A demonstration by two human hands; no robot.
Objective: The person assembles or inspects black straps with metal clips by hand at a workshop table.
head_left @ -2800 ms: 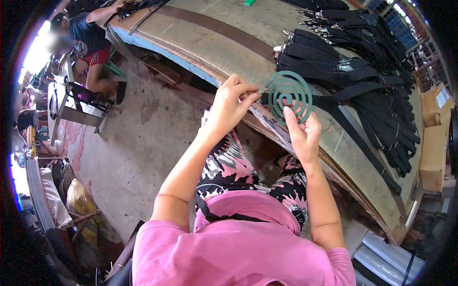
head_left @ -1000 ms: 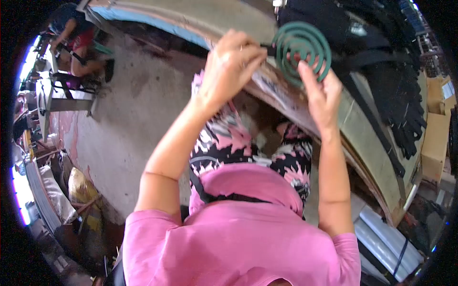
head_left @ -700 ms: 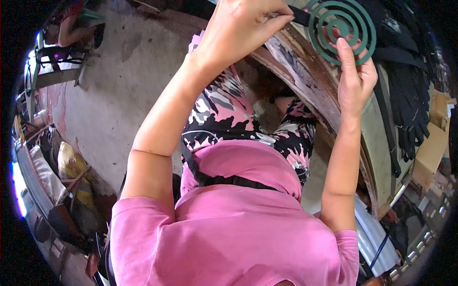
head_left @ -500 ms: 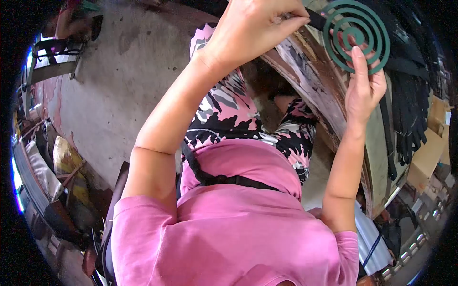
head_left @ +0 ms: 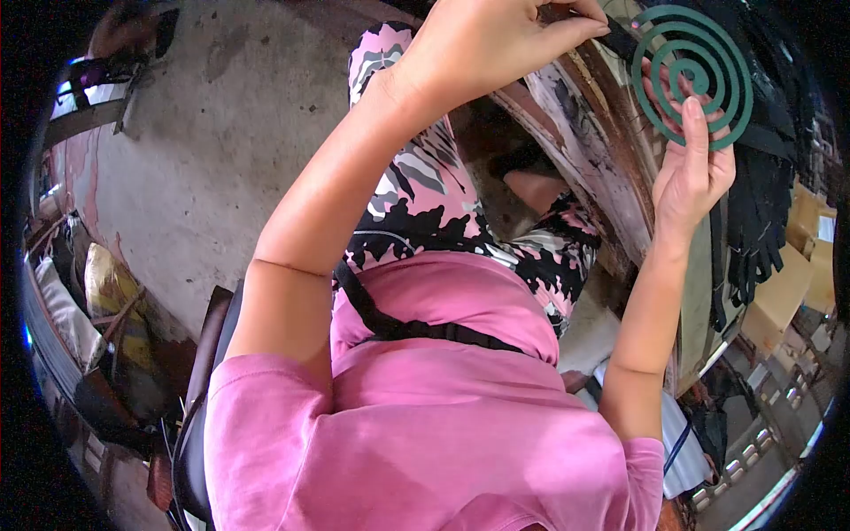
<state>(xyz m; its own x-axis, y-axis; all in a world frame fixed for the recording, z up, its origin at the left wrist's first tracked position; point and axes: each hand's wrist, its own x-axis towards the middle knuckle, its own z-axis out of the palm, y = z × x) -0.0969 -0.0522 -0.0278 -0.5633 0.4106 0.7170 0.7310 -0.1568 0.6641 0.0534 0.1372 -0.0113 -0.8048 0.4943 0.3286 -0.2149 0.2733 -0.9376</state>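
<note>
A green mosquito coil is held up at the top right by my right hand. The thumb lies on its near face and the fingers show behind it through the gaps between the rings. At the top middle, my left hand is closed in a pinch, thumb and forefinger together, a short way left of the coil. A dark strip shows just beyond those fingertips, and I cannot tell whether they grip it. Below both hands runs a worn wooden surface.
Black straps hang beside the wooden surface on the right, near cardboard boxes. Concrete floor spreads to the left, with a yellowish sack at the left edge. My patterned trouser legs are below my left forearm.
Both hands have shifted right in the view, and the coil has moved right and slightly down with my right hand. The left hand's pinch and the right hand's hold look the same.
</note>
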